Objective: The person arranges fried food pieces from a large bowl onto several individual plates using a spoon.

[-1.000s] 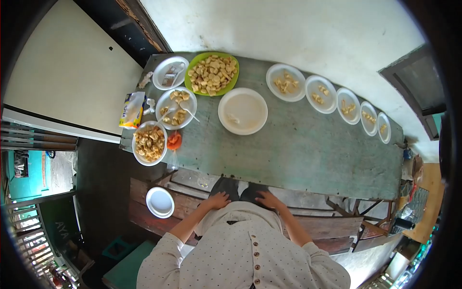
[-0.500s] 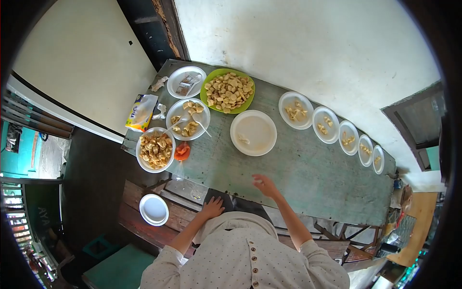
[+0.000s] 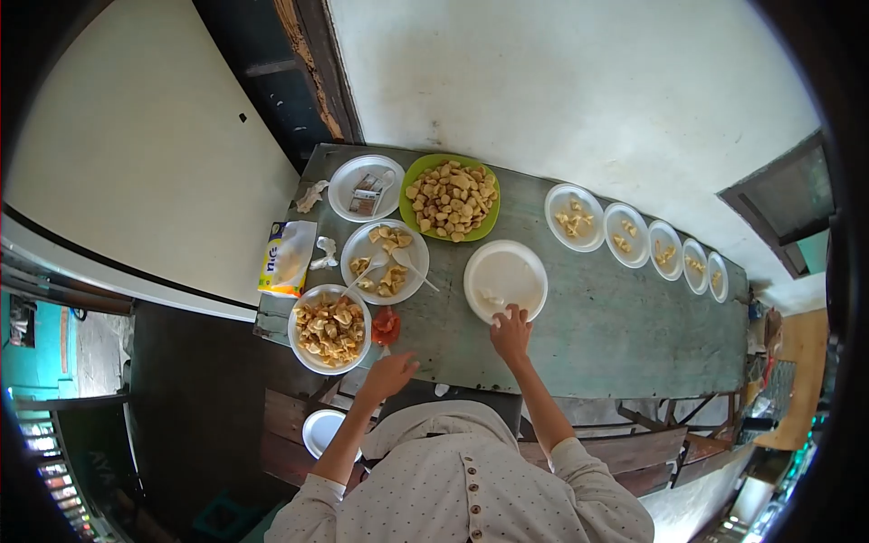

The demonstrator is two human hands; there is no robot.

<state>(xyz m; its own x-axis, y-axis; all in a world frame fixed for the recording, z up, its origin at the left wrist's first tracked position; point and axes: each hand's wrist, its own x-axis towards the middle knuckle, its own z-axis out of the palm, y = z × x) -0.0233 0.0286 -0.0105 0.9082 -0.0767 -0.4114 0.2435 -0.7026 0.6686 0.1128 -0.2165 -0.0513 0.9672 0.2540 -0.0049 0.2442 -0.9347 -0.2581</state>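
Observation:
A white plate with a few small pale pieces in it lies on the table. My right hand reaches over its near rim, fingers spread and bent; whether they press on the plate is hard to see. Above the table's near edge is my left hand, holding nothing, its fingers loosely stretched to the right. Just beyond it lies a small bag of red-orange sauce. To its left sits a plate of browned food pieces. Behind is a plate with dumpling-like pieces and two white spoons.
A green plate heaped with pale pieces stands at the back, beside a plate with packets. Tissues and a yellow-white pack are at the left. Several small plates line the wall. Stacked white plates sit on the bench.
My right hand has moved forward to the plate's near rim. My left hand has risen from my lap to the table's edge. The camera view has shifted.

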